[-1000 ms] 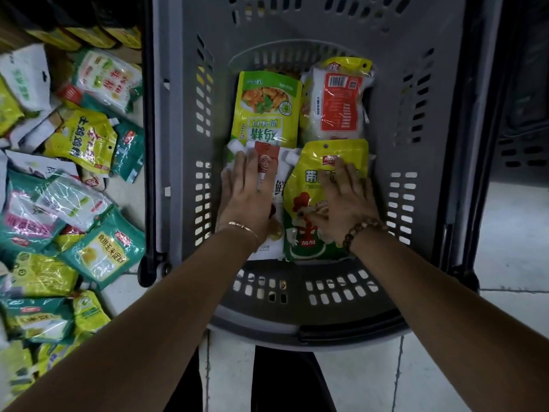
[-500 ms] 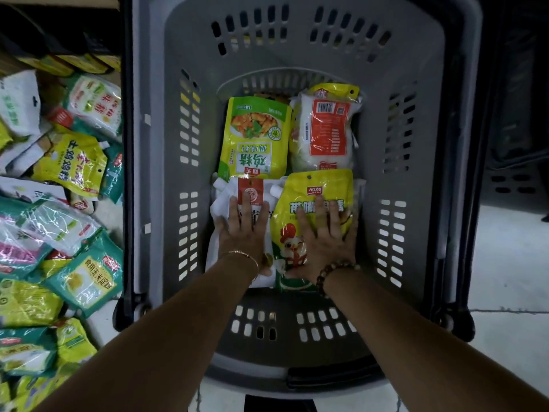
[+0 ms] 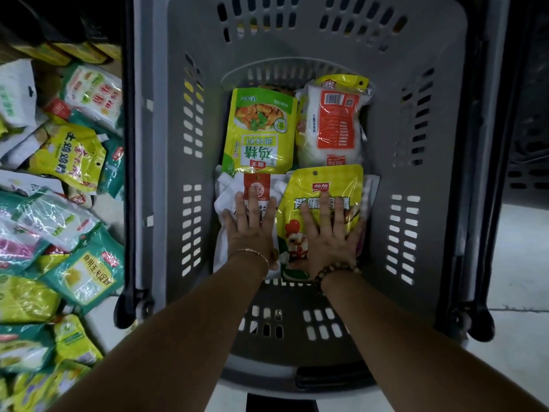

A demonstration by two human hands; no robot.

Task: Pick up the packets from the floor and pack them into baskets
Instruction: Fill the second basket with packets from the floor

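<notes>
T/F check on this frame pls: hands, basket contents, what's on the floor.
1. The left hand and the right hand both lie flat on packets inside the grey basket. True.
2. The left hand rests on the yellow chicken packet. False: it rests on the white pouch; the right hand is on the yellow one.
3. Four packets make up the top layer in the basket. True.
4. No packets lie on the floor. False: a pile of packets lies to the basket's left.
</notes>
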